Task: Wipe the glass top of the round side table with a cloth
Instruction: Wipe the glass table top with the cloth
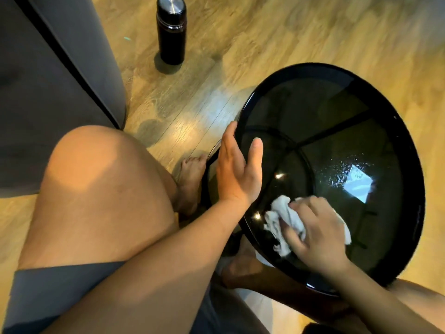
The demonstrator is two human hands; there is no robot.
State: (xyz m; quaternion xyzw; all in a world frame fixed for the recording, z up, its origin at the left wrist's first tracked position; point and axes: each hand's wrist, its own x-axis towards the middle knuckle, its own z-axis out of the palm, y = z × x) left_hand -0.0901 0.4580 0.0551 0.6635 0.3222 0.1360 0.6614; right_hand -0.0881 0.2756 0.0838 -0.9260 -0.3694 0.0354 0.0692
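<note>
Glass top (313,112) lies mostly beyond and right of the cloth (277,213), which the right hand (315,232) grips bunched by the near rim, nearer the wet speckles (337,169) than the left hand (237,174), which rests straight-fingered on the left edge.

glass top (337,131): dark, glossy | cloth (284,220): white, crumpled fabric | floor (265,32): wood-look, sheen | flask (171,30): black, brushed-metal cap

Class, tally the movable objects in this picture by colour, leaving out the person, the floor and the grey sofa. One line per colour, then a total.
Black: 2 (tall black flask with steel cap, round black glass-topped side table)
White: 1 (white crumpled cloth)
Total: 3
</note>
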